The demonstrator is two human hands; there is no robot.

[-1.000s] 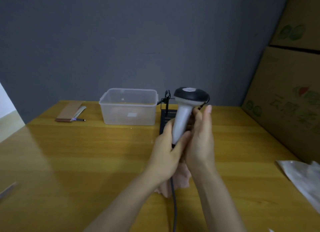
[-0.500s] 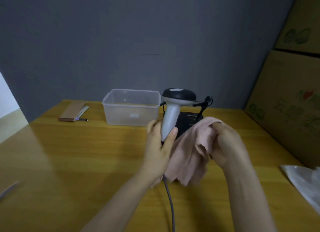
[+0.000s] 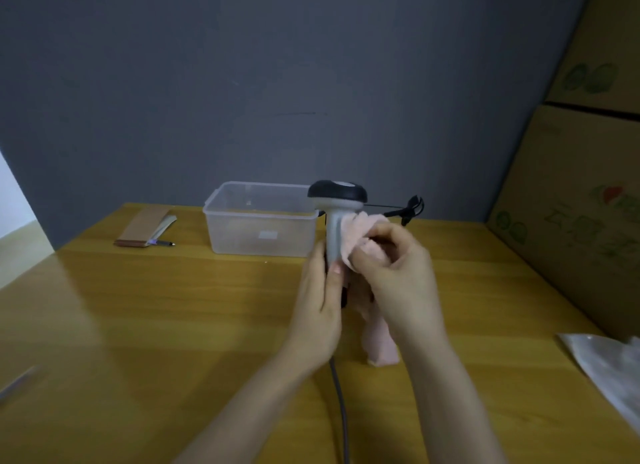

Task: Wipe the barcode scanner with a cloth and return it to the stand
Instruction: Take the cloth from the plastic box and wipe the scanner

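The barcode scanner (image 3: 336,200) has a black head and a grey-white handle, and it stands upright above the wooden table (image 3: 145,325). My left hand (image 3: 320,304) grips the lower handle. A grey cable (image 3: 341,408) hangs from its base toward me. My right hand (image 3: 398,273) holds a pink cloth (image 3: 356,233) pressed against the handle's right side, just below the head; the cloth's tail hangs down under my wrist. Only the black forked cradle of the stand (image 3: 412,208) shows behind my right hand; its base is hidden.
A clear plastic tub (image 3: 259,219) stands just left of the scanner. A brown notebook (image 3: 143,227) with a pen lies at the far left. Cardboard boxes (image 3: 575,193) wall the right side. A crumpled plastic bag (image 3: 609,370) lies at the right edge.
My right hand lifted the cloth from beneath the scanner and brought it against the handle. The scanner shifted left off the stand, whose cradle now shows at right.
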